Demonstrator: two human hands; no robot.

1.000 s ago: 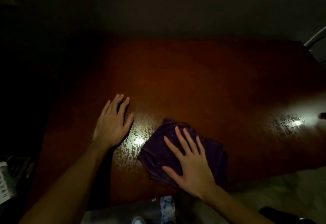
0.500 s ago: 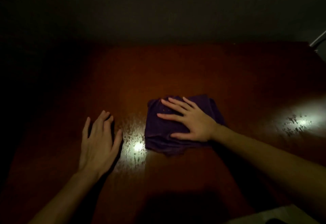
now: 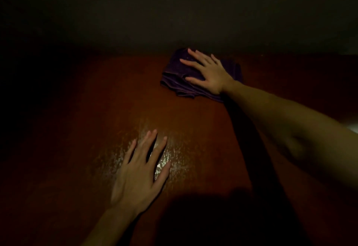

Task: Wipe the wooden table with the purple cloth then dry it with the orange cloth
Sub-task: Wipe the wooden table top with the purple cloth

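The folded purple cloth [image 3: 181, 78] lies on the dark reddish wooden table [image 3: 193, 125], close to its far edge. My right hand [image 3: 208, 73] presses flat on top of the cloth, fingers spread, with the arm stretched far out. My left hand [image 3: 141, 172] rests flat on the bare table nearer to me, fingers apart, holding nothing. A shiny wet-looking patch surrounds its fingers. No orange cloth is in view.
The room is very dark. A plain dark wall [image 3: 174, 13] rises just behind the table's far edge. The table's left side fades into shadow. A pale strip [image 3: 353, 127] shows at the right edge.
My right hand has pushed the purple cloth away from me, from the table's near middle to its far edge. My left hand has stayed flat on the table.
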